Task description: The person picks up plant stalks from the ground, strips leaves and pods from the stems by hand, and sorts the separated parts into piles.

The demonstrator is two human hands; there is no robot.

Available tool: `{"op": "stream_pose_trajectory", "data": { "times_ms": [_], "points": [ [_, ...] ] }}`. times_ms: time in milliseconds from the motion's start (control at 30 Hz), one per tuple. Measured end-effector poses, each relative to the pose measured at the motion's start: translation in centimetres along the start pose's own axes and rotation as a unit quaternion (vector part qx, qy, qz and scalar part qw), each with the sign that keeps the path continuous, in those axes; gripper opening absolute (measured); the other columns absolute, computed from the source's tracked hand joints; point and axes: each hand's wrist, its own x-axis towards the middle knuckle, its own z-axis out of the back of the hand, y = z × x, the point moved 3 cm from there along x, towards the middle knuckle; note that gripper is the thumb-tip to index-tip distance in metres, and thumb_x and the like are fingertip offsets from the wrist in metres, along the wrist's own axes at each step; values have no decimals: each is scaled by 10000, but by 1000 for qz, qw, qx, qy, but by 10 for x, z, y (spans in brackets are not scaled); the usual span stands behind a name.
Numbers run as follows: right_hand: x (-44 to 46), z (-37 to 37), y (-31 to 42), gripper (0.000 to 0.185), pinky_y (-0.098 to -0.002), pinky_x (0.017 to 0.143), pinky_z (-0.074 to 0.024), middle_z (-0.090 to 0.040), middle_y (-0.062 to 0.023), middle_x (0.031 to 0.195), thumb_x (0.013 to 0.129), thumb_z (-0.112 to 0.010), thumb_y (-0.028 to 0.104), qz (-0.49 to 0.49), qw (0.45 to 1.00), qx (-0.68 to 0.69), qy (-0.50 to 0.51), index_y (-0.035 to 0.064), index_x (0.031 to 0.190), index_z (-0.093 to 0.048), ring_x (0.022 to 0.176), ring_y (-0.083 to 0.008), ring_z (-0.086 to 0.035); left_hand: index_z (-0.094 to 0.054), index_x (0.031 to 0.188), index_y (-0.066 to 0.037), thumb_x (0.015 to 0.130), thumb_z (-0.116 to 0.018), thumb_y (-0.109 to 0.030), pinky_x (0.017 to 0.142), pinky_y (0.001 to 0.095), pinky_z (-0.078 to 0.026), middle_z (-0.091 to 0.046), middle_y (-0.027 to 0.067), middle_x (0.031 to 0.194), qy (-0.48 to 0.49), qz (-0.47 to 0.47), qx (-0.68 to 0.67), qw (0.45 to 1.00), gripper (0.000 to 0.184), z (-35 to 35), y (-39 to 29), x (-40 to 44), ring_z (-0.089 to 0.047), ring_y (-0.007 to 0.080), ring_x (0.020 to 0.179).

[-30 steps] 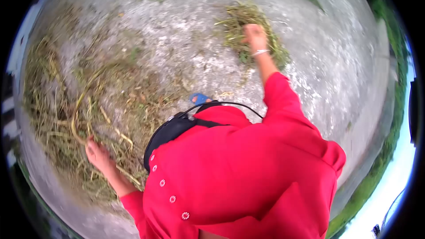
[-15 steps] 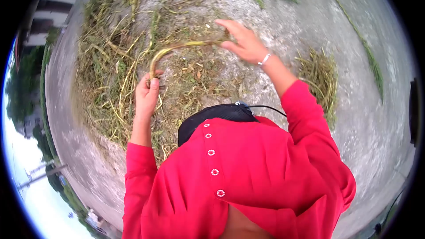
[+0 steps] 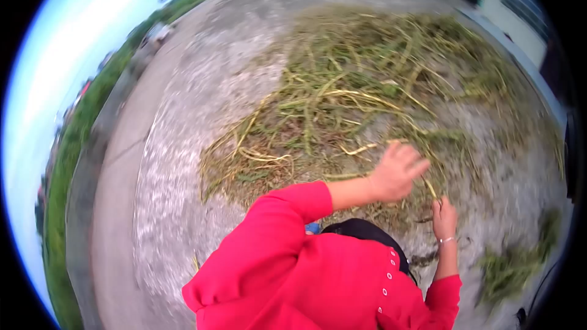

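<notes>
My right hand, with a bracelet at the wrist, is closed around one end of a yellowish plant stalk. From there the stalk runs up and leftward toward my left hand. That hand is stretched out over the pile with its fingers apart and a little blurred, close to the stalk's upper part. Whether its palm touches the stalk is hidden. Beneath and beyond both hands spreads a heap of cut stalks, green and yellow, lying loose on the ground.
Rough grey concrete surrounds the heap. A smaller green bunch lies at the lower right. A pale building wall stands at the upper right. A green hedge runs along the far left, beyond a low wall.
The view has swung left, toward the large heap. My right hand has closed on the stalk and lowered. My left hand, formerly closed on the stalk, has opened and reached across the heap.
</notes>
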Motion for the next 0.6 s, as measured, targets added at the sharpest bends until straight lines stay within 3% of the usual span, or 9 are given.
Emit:
{"op": "stream_pose_trajectory", "data": {
  "times_ms": [33,67,167,200,300,333,433,533,600],
  "points": [
    [-14,-4,17,238,-472,584,-408,-562,-213,681,847,-505,262,2,1000,-24,10,25,862,-496,663,-406,-545,-549,1034,-53,660,-575,-203,904,520,-306,-503,113,864,17,-18,2,1000,403,-5,-13,-14,-481,299,929],
    [-21,-7,37,237,-476,576,-403,-558,-211,667,847,-507,262,5,999,-48,19,25,842,-493,650,-409,-540,-583,870,-54,679,-599,-312,856,473,-332,-496,112,822,36,-4,-17,999,322,-9,-21,-31,-480,290,876],
    [21,-8,95,241,-483,562,-399,-547,-213,639,844,-514,262,89,994,-59,39,25,804,-493,622,-412,-535,-556,699,-64,673,-609,-400,760,434,-345,-499,118,789,84,147,-8,986,341,8,13,-40,-465,273,823],
    [27,-8,101,260,-480,547,-388,-537,-213,630,842,-519,265,104,990,-78,57,22,759,-477,610,-411,-530,-503,564,-85,704,-594,-399,641,392,-344,-500,89,674,-8,119,24,993,356,16,16,-37,-472,240,711],
    [35,-14,129,276,-467,514,-363,-508,-198,583,828,-536,262,181,981,-29,63,21,721,-454,569,-398,-509,-484,482,-109,738,-576,-385,594,362,-358,-486,40,558,-22,146,12,989,388,33,36,-50,-480,216,606],
    [39,-13,140,295,-460,512,-358,-498,-185,574,820,-540,282,209,975,-42,58,27,705,-448,563,-387,-504,-463,430,-115,770,-562,-366,517,356,-357,-453,30,466,-85,128,12,988,434,42,45,-48,-466,216,486],
    [51,-10,171,351,-441,513,-346,-469,-149,558,798,-543,353,314,948,-36,49,46,667,-434,553,-351,-491,-475,443,-88,809,-538,-337,462,369,-355,-465,71,459,-20,170,-28,985,447,58,68,-55,-470,240,449],
    [62,-13,188,408,-397,554,-356,-454,-110,582,782,-493,455,427,901,53,63,64,671,-461,579,-307,-482,-469,452,-67,848,-498,-331,412,358,-339,-446,94,448,-5,187,-216,958,476,54,75,-66,-445,225,403],
    [68,-24,202,390,-380,564,-362,-457,-106,586,786,-481,435,463,872,158,34,61,675,-479,570,-303,-476,-454,451,-52,861,-475,-343,405,343,-332,-430,86,442,-40,244,-405,880,503,58,70,-63,-430,201,401]
  ]
}}
